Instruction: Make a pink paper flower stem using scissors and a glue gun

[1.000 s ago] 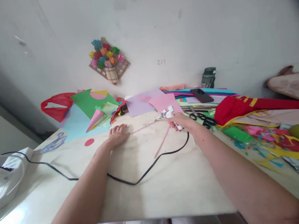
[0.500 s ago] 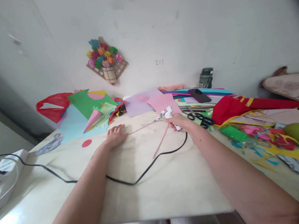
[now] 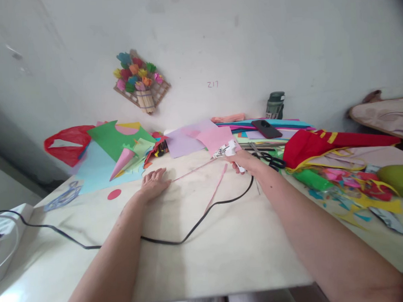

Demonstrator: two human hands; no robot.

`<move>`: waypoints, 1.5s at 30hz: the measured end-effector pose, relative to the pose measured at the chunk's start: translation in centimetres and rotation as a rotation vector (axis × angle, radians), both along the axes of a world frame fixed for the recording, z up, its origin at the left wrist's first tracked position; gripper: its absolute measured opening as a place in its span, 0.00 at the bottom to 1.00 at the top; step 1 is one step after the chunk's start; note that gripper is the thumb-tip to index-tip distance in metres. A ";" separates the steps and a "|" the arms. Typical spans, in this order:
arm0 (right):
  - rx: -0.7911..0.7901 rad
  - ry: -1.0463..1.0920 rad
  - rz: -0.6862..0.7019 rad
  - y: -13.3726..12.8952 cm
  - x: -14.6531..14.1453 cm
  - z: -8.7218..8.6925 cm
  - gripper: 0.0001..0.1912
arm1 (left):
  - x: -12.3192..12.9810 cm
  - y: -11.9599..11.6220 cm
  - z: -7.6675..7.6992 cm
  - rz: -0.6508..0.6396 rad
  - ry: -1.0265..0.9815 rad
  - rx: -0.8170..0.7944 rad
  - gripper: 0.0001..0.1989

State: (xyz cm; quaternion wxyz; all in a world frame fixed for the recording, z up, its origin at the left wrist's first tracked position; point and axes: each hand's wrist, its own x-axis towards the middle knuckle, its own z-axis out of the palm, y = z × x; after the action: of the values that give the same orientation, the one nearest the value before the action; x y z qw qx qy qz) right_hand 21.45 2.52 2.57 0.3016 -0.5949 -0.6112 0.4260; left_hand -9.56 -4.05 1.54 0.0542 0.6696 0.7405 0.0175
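Note:
My right hand (image 3: 240, 161) is wrapped round a white glue gun (image 3: 229, 148), whose nozzle points left at the far end of a thin pink paper strip (image 3: 192, 171). A black cord (image 3: 198, 225) trails from the gun's handle across the table. My left hand (image 3: 156, 182) lies flat on the table with its fingers stretched out, touching the strip's near end. A second pink paper strip (image 3: 217, 186) lies loose just below the gun. Behind the gun is a pink paper sheet (image 3: 217, 139). Left of my left hand lies a red paper circle (image 3: 114, 194).
Black-handled scissors (image 3: 269, 158) lie right of the gun, near a phone (image 3: 266, 128) on stacked paper. Paper scraps (image 3: 355, 192) and red cloth (image 3: 301, 149) cover the right side. A pink paper cone (image 3: 121, 163), green paper (image 3: 109, 140) and a white power strip (image 3: 13, 228) are leftward.
My right hand has shifted the glue gun slightly right and away along the strip. My left hand has stayed in place. The whole view has swung slightly.

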 end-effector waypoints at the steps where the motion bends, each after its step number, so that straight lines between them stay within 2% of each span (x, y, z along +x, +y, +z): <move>1: -0.002 -0.002 0.003 0.0 0.0 0.0 0.15 | 0.0 0.0 0.1 -0.002 -0.002 -0.002 0.33; 12: -0.014 -0.087 -0.022 -0.5 -0.3 0.4 0.17 | -0.4 0.1 -0.1 -0.023 -0.027 0.014 0.34; 21: -0.009 -0.050 -0.097 -0.2 0.5 0.7 0.16 | -0.2 -0.2 0.5 -0.011 0.003 -0.010 0.33; 25: 0.000 -0.040 -0.090 -0.3 0.4 0.7 0.16 | -0.1 -0.2 0.5 -0.005 0.014 -0.007 0.33; 45: -0.009 -0.074 -0.040 -0.7 -0.6 0.3 0.14 | -1.4 0.7 -0.9 -0.049 0.034 0.036 0.33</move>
State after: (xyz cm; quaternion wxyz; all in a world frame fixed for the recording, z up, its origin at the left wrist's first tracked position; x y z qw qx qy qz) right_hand 20.82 1.83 2.90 0.2847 -0.6238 -0.6079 0.4004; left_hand -11.00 -3.30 0.68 0.0302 0.6888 0.7241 0.0183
